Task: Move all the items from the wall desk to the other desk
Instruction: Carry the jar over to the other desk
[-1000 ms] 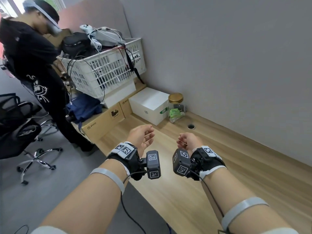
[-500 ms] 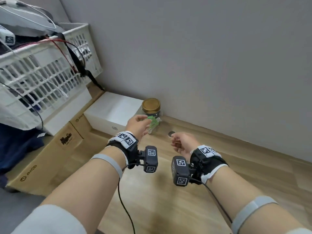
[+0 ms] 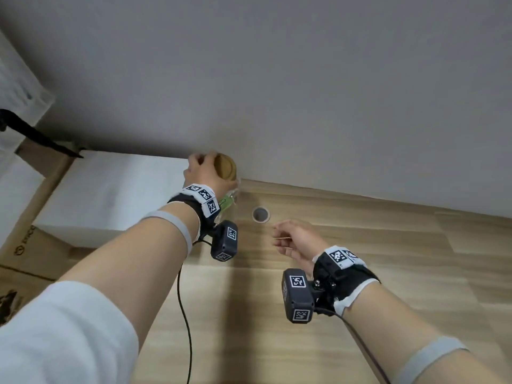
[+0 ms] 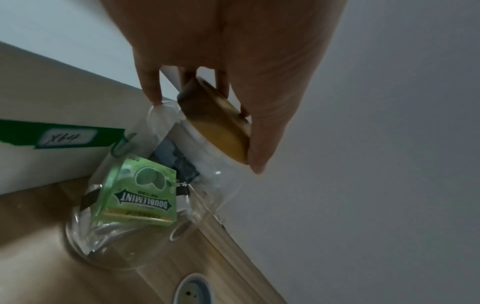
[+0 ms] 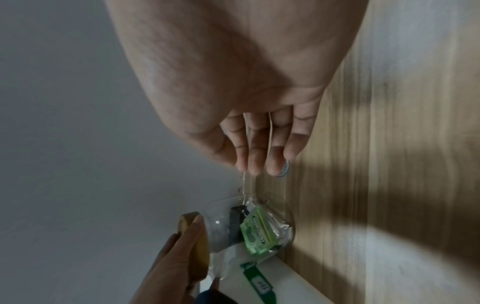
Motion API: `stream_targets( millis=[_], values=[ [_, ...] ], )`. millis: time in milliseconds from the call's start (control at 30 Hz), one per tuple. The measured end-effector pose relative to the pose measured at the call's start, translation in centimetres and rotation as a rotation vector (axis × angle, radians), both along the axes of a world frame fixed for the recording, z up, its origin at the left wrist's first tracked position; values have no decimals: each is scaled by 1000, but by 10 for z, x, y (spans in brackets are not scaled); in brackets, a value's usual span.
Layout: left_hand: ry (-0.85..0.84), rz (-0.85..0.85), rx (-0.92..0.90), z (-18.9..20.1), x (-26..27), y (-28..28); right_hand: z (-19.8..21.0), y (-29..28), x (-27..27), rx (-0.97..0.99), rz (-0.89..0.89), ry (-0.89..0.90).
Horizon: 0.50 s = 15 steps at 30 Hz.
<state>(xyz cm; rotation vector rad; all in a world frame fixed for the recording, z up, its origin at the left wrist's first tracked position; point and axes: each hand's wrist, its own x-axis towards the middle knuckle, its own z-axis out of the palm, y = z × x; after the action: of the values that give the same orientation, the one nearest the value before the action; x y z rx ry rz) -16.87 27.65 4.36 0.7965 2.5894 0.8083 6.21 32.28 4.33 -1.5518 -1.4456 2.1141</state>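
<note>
A glass jar (image 4: 145,205) with a round wooden lid (image 3: 225,169) stands on the wall desk (image 3: 374,273) against the grey wall. Inside it lies a green Doublemint pack (image 4: 145,197) with some dark items. My left hand (image 3: 202,170) grips the lid from above, with fingers on its far rim and the thumb on its near rim, as the left wrist view shows. My right hand (image 3: 288,239) hovers above the desk to the right of the jar (image 5: 249,226), fingers loosely bent and holding nothing I can make out. Thin pale strands run across its fingers (image 5: 255,156).
A white box (image 3: 110,189) with a green label sits just left of the jar, against the wall. Cardboard boxes (image 3: 25,245) and a white basket (image 3: 16,92) lie further left. A round cable hole (image 3: 260,214) is in the desk right of the jar.
My view swung right and closer to the wall. My left hand reached forward and closed on the jar lid. The right hand moved forward a little and stayed free.
</note>
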Motion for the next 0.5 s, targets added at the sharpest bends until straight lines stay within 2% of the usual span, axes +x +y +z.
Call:
stream_targets(
  millis=[300,500],
  values=[
    [-12,-173,55,-7,4,-8,-39,-21,-11,-153,-22,36],
    [-114,-242,110,-15,23,-34,-63,-34,-13,-307,-157,13]
  ],
)
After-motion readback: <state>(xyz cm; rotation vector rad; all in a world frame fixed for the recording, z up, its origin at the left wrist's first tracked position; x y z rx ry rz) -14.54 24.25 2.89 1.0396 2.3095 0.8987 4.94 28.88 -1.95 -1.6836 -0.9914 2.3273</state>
